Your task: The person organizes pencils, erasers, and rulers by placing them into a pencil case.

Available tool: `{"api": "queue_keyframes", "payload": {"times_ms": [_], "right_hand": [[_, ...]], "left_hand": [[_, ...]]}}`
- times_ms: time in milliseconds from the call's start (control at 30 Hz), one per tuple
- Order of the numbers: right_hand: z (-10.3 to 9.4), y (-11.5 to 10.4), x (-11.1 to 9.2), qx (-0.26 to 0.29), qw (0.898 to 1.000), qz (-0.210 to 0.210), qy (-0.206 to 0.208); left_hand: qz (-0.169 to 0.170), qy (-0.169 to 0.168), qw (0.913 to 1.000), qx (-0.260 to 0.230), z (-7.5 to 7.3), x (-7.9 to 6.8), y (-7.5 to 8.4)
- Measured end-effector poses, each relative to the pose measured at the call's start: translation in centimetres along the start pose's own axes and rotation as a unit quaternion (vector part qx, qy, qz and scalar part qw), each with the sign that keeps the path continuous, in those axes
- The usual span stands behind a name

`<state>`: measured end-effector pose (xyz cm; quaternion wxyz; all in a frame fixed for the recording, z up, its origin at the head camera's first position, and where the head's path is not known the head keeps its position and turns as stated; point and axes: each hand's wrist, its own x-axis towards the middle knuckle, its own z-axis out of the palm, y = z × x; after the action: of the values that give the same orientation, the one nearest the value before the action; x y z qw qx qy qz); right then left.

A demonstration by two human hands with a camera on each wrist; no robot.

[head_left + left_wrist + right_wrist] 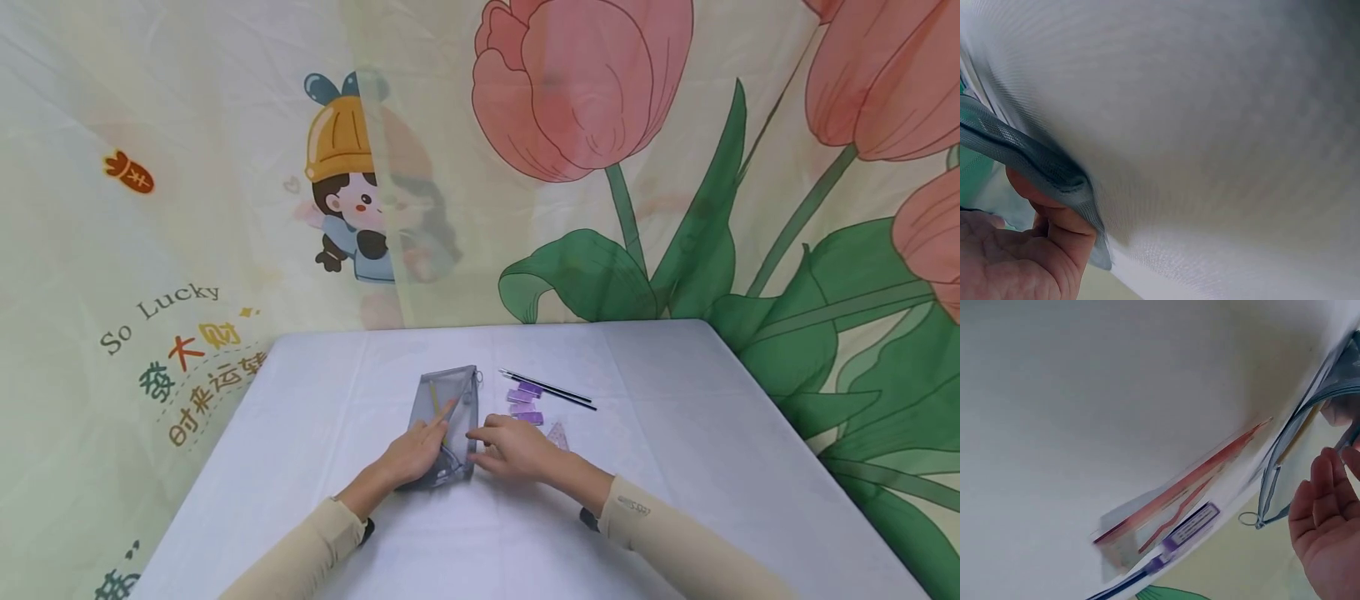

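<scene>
A grey see-through mesh zip pouch (463, 392) lies on the white table, with a yellow pencil (433, 395) showing through it. My left hand (417, 452) is at the pouch's left side, its index finger extended over the mesh. In the left wrist view, the fingers of the left hand (1029, 256) grip the pouch's edge (1029, 156). My right hand (517, 447) is at the pouch's right edge, fingertips beside the zip side. The right wrist view shows the right hand (1329, 519) with relaxed, slightly bent fingers close to the pouch's opening (1307, 412).
Right of the pouch lie two dark pencils (551, 389) and several small purple pieces (525, 398). A clear pinkish triangle ruler (558, 435) sits partly behind the right hand. A printed curtain (450, 300) hangs behind the table's far edge.
</scene>
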<state>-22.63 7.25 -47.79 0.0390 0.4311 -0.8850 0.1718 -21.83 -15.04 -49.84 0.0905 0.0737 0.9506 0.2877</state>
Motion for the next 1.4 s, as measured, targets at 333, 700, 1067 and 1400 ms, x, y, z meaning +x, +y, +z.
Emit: {"api": "queue_keyframes", "payload": {"times_ms": [333,700,1067,1400], "right_hand": [[-1.1,1.0,-3.2,-0.098,0.995,-0.033,0.019],[-1.5,3.0,-5.1,-0.127,0.991,0.024,0.043],[-2.0,5.3,-6.6,-0.126,0.987,0.095,0.037],[-2.9,7.5,-8.2,-0.121,0.982,0.13,0.064]], "left_hand": [[-0.003,-0.005,1.0,-0.001,-0.1,0.0,0.1],[0.002,-0.005,1.0,0.003,-0.1,0.1,0.1],[0.008,-0.005,1.0,-0.001,-0.2,0.1,0.1],[0.009,-0.007,0.9999,0.001,-0.1,0.0,0.2]]}}
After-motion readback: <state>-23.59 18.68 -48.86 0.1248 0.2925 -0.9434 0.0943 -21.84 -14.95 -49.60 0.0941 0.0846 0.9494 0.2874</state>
